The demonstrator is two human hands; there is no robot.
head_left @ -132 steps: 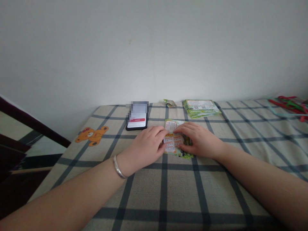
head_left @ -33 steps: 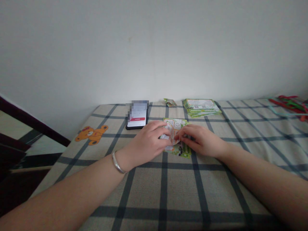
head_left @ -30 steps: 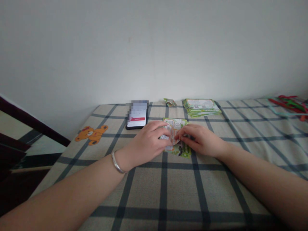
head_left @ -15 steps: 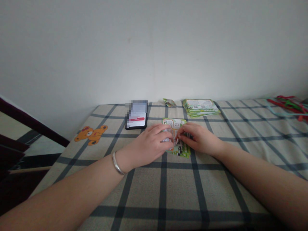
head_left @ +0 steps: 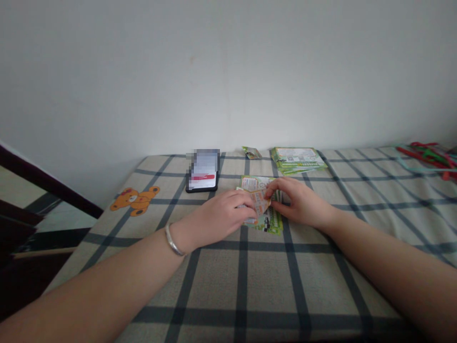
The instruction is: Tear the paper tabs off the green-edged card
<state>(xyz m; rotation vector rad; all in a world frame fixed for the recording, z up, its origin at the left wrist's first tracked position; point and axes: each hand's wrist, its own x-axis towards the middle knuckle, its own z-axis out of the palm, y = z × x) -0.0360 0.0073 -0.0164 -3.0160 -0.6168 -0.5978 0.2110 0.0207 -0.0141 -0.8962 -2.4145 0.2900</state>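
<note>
A small orange-and-white printed leaflet lies partly raised over another green printed sheet on the checked cloth. My left hand, a silver bangle at its wrist, holds the leaflet's left side under curled fingers. Opposite it, my right hand pinches the leaflet's right edge between thumb and fingertips. Part of the leaflet is covered by the left fingers. Further back sits a stack of similar green printed sheets, and beside that stack a small folded piece of printed paper.
A phone with a lit, partly blurred screen lies left of the sheets. An orange bear picture is on the cloth at left. Red and green items are at the far right. The wall borders the back edge.
My right hand has shifted slightly right and away from me, drawing the leaflet's edge with it. More of the orange printed face shows between my hands, and the left fingers lie lower.
</note>
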